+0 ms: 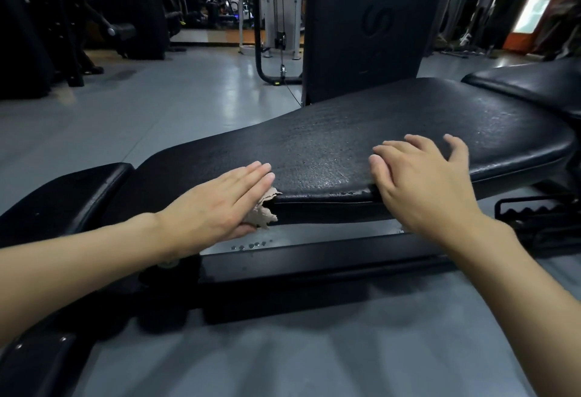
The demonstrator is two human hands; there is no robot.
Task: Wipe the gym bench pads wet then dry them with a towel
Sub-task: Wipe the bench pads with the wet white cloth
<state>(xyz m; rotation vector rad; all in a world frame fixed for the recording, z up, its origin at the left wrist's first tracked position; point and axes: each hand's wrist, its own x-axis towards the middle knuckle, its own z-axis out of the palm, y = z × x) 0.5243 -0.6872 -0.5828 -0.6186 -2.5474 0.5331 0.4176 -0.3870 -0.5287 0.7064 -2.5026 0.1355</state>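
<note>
A long black bench pad (361, 135) lies across the view, its surface cracked and its near edge torn. My left hand (217, 205) lies flat with straight fingers over the pad's near left edge, pressing a small beige cloth (262, 211) that sticks out beneath the palm. My right hand (421, 176) rests on the pad's near edge further right, fingers spread and slightly bent, thumb over the side. A smaller black seat pad (63, 195) adjoins at the left, and another black pad (534, 82) at the far right.
The bench's black steel frame (314, 264) runs along the grey floor below the pad, with water drops on a grey plate (251, 245). A tall black upright pad (364, 25) stands behind the bench. Gym machines fill the far left and right.
</note>
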